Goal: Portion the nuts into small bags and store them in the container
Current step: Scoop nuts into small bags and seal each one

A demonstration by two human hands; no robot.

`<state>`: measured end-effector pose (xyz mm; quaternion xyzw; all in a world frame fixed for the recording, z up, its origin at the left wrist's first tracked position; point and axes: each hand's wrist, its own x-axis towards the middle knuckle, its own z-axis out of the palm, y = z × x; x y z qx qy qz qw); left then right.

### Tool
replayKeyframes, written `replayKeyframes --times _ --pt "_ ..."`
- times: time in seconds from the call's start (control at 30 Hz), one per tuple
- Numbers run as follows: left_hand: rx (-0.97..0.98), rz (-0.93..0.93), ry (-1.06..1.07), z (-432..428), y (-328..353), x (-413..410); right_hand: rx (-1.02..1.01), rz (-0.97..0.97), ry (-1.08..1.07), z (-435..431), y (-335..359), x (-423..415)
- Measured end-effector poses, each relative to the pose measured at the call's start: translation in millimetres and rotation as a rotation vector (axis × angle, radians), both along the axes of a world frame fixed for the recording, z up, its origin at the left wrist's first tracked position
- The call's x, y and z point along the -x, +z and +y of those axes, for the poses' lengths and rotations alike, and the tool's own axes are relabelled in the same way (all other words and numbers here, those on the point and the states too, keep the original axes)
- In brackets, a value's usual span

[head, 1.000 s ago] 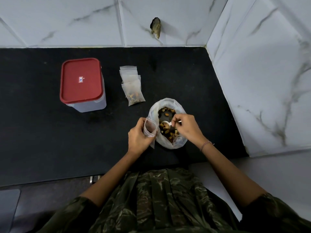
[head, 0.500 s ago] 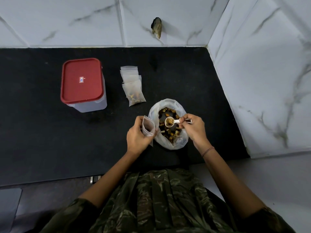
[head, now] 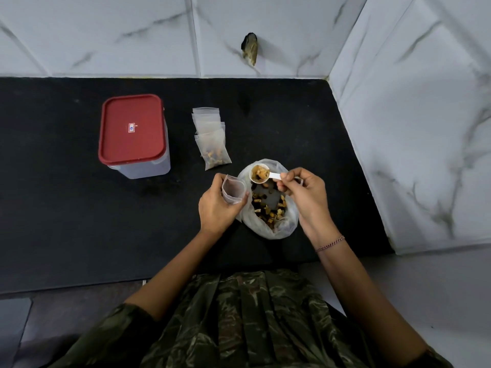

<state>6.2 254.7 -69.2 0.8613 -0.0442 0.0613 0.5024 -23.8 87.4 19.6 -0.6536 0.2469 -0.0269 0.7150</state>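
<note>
A large clear bag of mixed nuts (head: 268, 208) lies open on the black counter. My left hand (head: 216, 205) grips a small empty zip bag (head: 233, 191) with its mouth held open, just left of the big bag. My right hand (head: 305, 193) pinches the handle of a white scoop (head: 261, 173) heaped with nuts, held above the big bag's far rim. A filled small bag (head: 215, 152) lies on a short stack of empty small bags (head: 207, 118) further back. The clear container with the red lid (head: 132, 131) stands closed at the left.
Marble-tiled walls close off the back and the right side of the black counter (head: 66, 221). A dark stub (head: 250, 47) sticks out of the back wall. The counter's front edge runs just ahead of my camouflage clothing.
My right hand has lifted the scoop out of the nuts, now full, and carried it up toward the far rim of the big bag. My left hand keeps holding the small bag open.
</note>
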Motion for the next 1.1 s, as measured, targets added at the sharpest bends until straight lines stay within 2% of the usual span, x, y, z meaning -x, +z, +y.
replayKeyframes --times 0.13,0.33,0.43,0.6,0.7,0.77,0.87,0.97,1.1 --pt "0.003 -0.007 -0.006 -1.4 4.8 -1.0 0.098 -0.06 0.073 17.8 3.9 -0.3" --pt "0.006 0.007 0.001 -2.0 5.4 -3.0 0.473 -0.176 0.164 31.1 -4.2 -0.1" --pt "-0.02 0.025 0.009 -1.4 4.6 -4.1 0.732 -0.352 0.238 32.9 -8.5 0.4" --pt "-0.003 0.032 0.005 -1.7 4.6 -5.1 1.194 -0.723 0.574 28.4 -19.0 1.3" --pt "0.014 0.039 0.003 -0.3 2.8 -6.1 1.337 -0.854 0.58 24.0 -21.6 2.4" --pt "0.015 0.056 0.012 0.0 2.6 -5.9 1.191 -0.802 0.496 25.5 -17.9 4.3" --pt "0.003 0.059 0.017 1.0 3.4 -5.1 0.698 -0.521 0.231 20.3 -12.2 1.9" --pt "0.022 0.053 -0.003 2.8 2.3 -3.6 0.299 -0.26 0.097 1.8 -9.7 -2.6" --pt "0.026 0.053 -0.036 2.1 -0.1 -3.3 0.016 -0.103 0.019 -17.9 -4.6 -2.8"
